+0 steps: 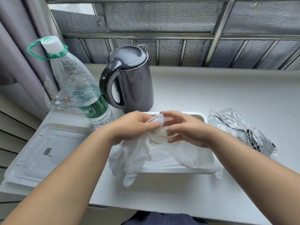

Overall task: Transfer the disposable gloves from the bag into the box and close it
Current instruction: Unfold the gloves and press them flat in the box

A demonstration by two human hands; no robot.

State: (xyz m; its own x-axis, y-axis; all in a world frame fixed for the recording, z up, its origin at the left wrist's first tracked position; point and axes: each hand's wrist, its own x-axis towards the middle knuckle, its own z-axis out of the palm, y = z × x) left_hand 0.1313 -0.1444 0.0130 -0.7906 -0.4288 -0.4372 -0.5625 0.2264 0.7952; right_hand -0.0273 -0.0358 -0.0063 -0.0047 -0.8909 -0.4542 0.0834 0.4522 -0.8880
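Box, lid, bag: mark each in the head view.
box point(178, 170), head view, on its white near rim.
lid point(32, 159), head view, on its clear flat panel.
bag point(235, 127), head view, on its crinkled middle.

Home windowsill counter, kettle point(129, 82), water bottle point(78, 85)

Kettle point(129, 82) and bottle point(78, 82) crowd behind the box point(178, 170); lid point(42, 153) left, bag point(240, 130) right; countertop point(162, 192) in front open.
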